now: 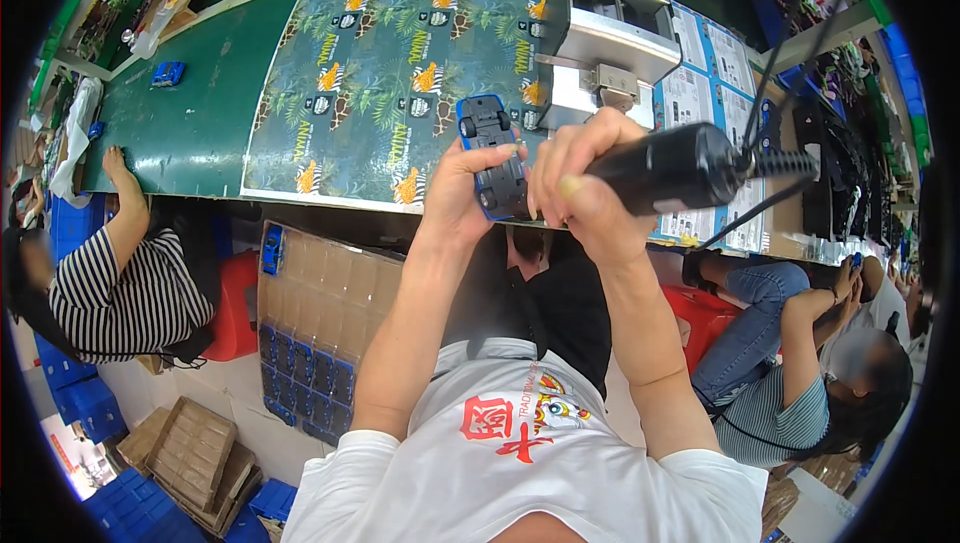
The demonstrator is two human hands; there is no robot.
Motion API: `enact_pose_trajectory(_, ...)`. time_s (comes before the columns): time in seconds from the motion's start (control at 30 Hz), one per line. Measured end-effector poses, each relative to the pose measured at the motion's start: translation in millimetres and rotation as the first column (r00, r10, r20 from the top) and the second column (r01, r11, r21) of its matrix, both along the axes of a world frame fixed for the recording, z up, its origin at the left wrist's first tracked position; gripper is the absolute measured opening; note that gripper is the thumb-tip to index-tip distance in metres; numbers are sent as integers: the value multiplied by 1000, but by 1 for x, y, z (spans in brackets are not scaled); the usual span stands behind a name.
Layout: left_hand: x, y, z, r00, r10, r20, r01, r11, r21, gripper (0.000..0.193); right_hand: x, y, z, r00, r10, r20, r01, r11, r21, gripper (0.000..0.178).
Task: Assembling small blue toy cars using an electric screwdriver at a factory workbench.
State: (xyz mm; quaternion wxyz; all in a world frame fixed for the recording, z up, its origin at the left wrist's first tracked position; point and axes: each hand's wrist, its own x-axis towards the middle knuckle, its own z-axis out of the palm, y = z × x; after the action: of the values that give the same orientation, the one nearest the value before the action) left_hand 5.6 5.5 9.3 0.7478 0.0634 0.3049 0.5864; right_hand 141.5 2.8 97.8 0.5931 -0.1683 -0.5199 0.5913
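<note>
My left hand (462,188) grips a blue toy car (492,153) turned underside up, its black chassis and wheels showing. My right hand (585,188) is wrapped around a black corded power screwdriver (680,168), its front end hidden behind my fingers right beside the car. Both hands are raised over the near edge of the green workbench (200,123). Under them lies a large printed sheet of packaging cards (390,73) with leaf and animal patterns.
A grey metal machine (605,28) stands on the bench behind my hands. Another blue toy car (168,73) sits far left on the bench. A cardboard tray (320,323) with several blue cars lies below the bench. Seated people are at left (120,283) and right (810,373).
</note>
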Motion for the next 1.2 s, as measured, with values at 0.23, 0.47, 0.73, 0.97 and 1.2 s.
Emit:
enact_pose_trajectory(0.23,-5,5,-7,987,-18,160,33,995,-92,27,-5,0,1,999,8,50,-12,997,81,35)
enact_pose_trajectory(0.47,-10,1,1,969,-117,216,122,992,-10,24,-6,-2,6,996,-46,75,40,995,89,32)
enact_pose_trajectory(0.73,-4,4,13,963,-131,234,119,991,64,36,1,2,17,996,-4,87,6,1000,-22,25)
enact_pose_trajectory(0.97,-6,15,23,996,-53,67,51,998,20,77,37,12,33,994,17,106,-45,962,269,37)
enact_pose_trajectory(1.2,-42,63,14,26,703,-711,439,630,640,65,99,4,21,975,-219,40,206,955,216,37)
